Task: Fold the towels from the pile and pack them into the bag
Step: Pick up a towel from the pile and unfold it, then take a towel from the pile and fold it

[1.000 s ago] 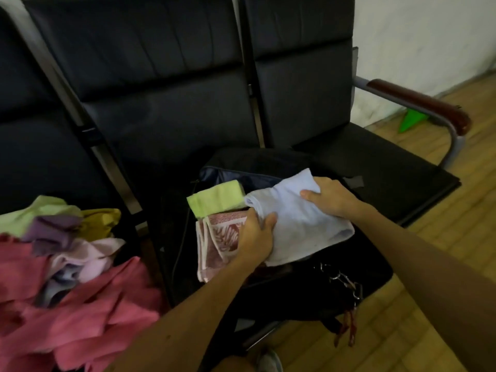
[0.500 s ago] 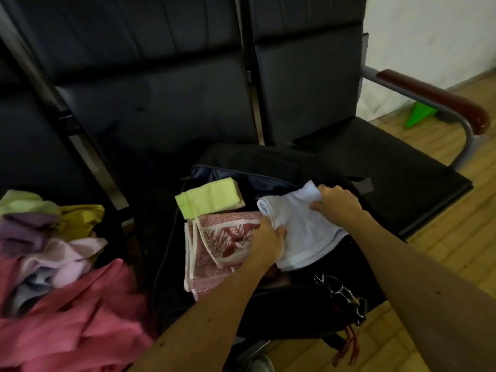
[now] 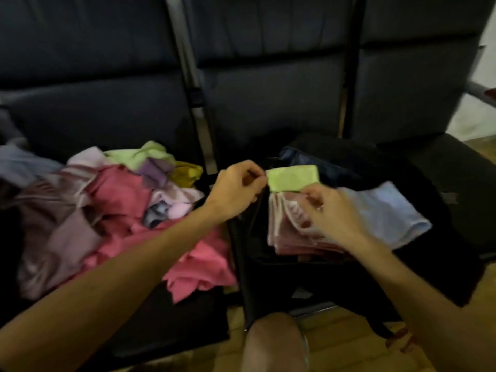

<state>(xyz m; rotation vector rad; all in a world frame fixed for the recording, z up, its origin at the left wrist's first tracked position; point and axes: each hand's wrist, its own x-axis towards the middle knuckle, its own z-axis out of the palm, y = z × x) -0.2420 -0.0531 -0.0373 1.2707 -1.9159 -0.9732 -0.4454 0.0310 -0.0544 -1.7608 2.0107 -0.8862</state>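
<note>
Green towel point(image 3: 294, 181) | left hand point(image 3: 236, 191) at side edge | right hand point(image 3: 332, 213) near | grips unclear

Bare forearms stretch forward; left hand point(image 3: 236, 189) and right hand point(image 3: 331, 213) hover close together, fingers curled, blurred.

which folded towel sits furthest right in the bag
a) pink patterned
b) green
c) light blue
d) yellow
c: the light blue towel lies at the right end of the open bag, with the green towel and the pink patterned towel both to its left.
</note>
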